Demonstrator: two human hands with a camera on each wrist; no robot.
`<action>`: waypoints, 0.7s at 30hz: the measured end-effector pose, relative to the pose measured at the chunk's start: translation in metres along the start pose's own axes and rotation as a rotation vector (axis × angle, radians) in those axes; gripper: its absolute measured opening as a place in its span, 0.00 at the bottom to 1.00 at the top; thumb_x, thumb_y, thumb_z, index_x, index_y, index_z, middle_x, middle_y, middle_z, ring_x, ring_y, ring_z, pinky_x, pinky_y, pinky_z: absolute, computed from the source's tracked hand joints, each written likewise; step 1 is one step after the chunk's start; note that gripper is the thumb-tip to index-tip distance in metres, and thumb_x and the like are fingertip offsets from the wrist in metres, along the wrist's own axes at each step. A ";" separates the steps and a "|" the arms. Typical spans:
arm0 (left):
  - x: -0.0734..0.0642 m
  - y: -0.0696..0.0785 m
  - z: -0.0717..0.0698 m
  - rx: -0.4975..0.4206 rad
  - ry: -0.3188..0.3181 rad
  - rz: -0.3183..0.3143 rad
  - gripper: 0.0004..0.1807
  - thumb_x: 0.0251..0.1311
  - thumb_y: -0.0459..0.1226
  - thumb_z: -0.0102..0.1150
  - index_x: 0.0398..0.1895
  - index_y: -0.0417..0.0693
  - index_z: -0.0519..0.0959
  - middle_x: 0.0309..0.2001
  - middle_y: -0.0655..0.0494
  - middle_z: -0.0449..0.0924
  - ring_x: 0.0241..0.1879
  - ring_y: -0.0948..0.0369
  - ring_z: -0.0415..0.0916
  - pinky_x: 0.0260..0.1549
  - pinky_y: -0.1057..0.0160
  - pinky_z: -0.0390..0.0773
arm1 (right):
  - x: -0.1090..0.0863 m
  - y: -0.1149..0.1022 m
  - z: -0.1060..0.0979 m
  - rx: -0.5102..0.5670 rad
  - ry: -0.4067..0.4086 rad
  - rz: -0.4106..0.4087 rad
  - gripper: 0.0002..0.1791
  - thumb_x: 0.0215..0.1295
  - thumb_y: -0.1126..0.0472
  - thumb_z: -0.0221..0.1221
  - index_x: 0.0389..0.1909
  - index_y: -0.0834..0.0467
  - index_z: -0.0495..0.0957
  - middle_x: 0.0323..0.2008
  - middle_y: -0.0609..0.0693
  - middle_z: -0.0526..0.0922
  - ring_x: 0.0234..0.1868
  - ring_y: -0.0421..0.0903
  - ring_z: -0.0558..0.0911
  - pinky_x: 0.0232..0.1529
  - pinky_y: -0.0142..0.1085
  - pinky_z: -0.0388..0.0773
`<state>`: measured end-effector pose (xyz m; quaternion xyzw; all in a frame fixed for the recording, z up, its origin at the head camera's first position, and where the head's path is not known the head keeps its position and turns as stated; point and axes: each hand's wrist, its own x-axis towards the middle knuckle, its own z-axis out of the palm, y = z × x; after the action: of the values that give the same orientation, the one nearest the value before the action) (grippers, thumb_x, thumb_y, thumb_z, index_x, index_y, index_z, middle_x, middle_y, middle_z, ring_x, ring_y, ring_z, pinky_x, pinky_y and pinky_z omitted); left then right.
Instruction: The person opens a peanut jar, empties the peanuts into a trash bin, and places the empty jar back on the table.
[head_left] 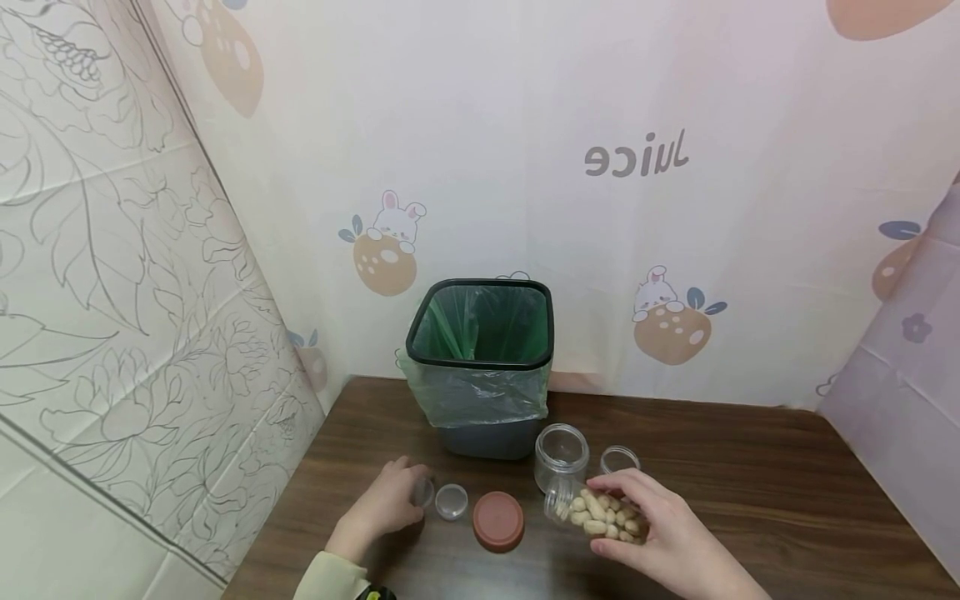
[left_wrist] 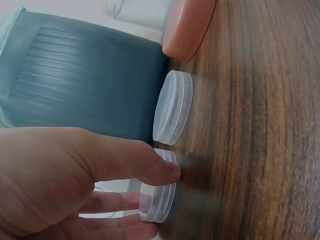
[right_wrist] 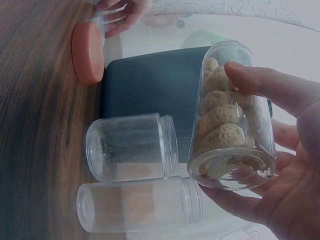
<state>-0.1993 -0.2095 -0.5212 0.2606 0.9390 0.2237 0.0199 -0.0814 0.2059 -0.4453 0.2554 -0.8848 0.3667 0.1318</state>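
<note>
My right hand (head_left: 663, 529) grips a transparent jar of peanuts in their shells (head_left: 603, 515), thumb on one side and fingers on the other. The jar is tipped on its side in the head view, its mouth pointing left, just in front of a wide transparent jar (head_left: 561, 467). A narrower transparent jar (right_wrist: 140, 205) stands beside that one. On the left, my left hand (head_left: 390, 497) pinches a transparent lid (left_wrist: 161, 200) at the table between thumb and fingers. A second transparent lid (head_left: 452, 502) lies just right of it, followed by a reddish-brown lid (head_left: 498, 521).
Behind the lids stands a dark bin (head_left: 487, 437) with a black rim and a green liner hanging over its edge. The brown wooden table (head_left: 750, 483) meets a patterned curtain (head_left: 480, 150) at the back and a flower-patterned wall (head_left: 135, 350) on the left.
</note>
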 end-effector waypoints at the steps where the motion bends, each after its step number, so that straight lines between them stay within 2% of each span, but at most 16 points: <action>1: 0.000 0.000 0.000 -0.003 -0.001 -0.001 0.31 0.43 0.27 0.78 0.57 0.36 0.86 0.54 0.38 0.82 0.51 0.42 0.78 0.48 0.42 0.81 | 0.000 0.000 0.000 0.000 0.002 -0.001 0.31 0.59 0.48 0.82 0.62 0.41 0.82 0.56 0.38 0.83 0.47 0.35 0.81 0.44 0.31 0.83; 10: 0.001 -0.002 0.001 -0.003 0.010 0.028 0.29 0.41 0.30 0.78 0.54 0.38 0.87 0.52 0.42 0.82 0.51 0.43 0.78 0.49 0.41 0.81 | 0.000 0.001 -0.001 -0.022 0.032 -0.041 0.32 0.57 0.50 0.83 0.61 0.42 0.82 0.56 0.36 0.83 0.46 0.34 0.82 0.44 0.29 0.82; 16: 0.002 -0.008 -0.010 -0.056 -0.007 0.042 0.26 0.50 0.35 0.78 0.54 0.38 0.86 0.50 0.44 0.84 0.50 0.46 0.82 0.52 0.41 0.82 | -0.001 0.000 -0.003 -0.027 0.035 -0.020 0.32 0.57 0.50 0.83 0.61 0.40 0.81 0.55 0.36 0.83 0.46 0.34 0.82 0.44 0.30 0.82; 18: 0.003 -0.010 -0.017 -0.074 0.017 0.017 0.25 0.54 0.36 0.76 0.56 0.37 0.85 0.51 0.43 0.85 0.51 0.47 0.82 0.52 0.41 0.83 | -0.002 0.000 -0.003 -0.034 0.039 -0.019 0.32 0.57 0.50 0.83 0.61 0.40 0.82 0.56 0.36 0.83 0.47 0.34 0.82 0.44 0.30 0.82; 21: 0.006 -0.013 -0.029 -0.084 0.107 -0.052 0.25 0.59 0.35 0.71 0.60 0.34 0.83 0.53 0.40 0.85 0.51 0.46 0.83 0.53 0.40 0.83 | -0.001 0.000 -0.004 -0.043 0.045 -0.025 0.32 0.56 0.50 0.84 0.61 0.41 0.82 0.56 0.36 0.83 0.46 0.34 0.82 0.44 0.30 0.82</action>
<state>-0.2158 -0.2285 -0.5000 0.2227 0.9350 0.2758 -0.0135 -0.0799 0.2095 -0.4430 0.2555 -0.8860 0.3515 0.1616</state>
